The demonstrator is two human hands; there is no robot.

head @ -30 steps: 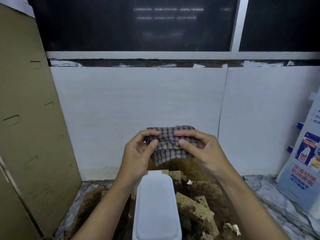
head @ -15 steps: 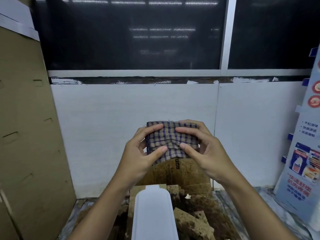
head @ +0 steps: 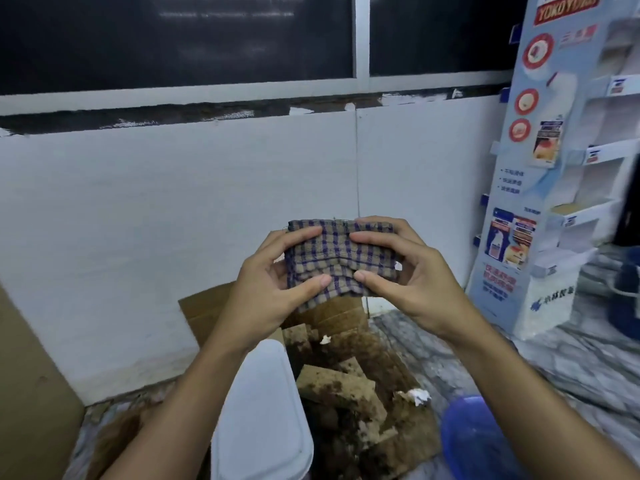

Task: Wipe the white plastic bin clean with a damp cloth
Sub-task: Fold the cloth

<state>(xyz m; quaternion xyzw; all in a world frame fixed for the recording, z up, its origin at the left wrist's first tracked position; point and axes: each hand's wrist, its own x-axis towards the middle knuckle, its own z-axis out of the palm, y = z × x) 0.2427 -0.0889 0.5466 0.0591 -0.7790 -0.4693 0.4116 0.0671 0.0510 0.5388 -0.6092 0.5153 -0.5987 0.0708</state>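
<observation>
A folded checked cloth (head: 341, 259), tan with purple lines, is held up in front of the white wall. My left hand (head: 266, 289) grips its left side and my right hand (head: 412, 282) grips its right side, thumbs at the lower edge. Below, between my forearms, the white plastic bin (head: 259, 417) stands on the floor with its smooth side facing me. Neither hand touches the bin.
Dirty, soaked cardboard pieces (head: 346, 389) lie right of the bin. A blue plastic basin (head: 474, 441) sits at the lower right. A tall printed display stand (head: 540, 174) rises at right. Brown cardboard sheets (head: 31, 393) lean at left.
Both hands still hold the cloth, folded flatter now. The view has swung right and down, bringing the display stand and the blue basin into sight.
</observation>
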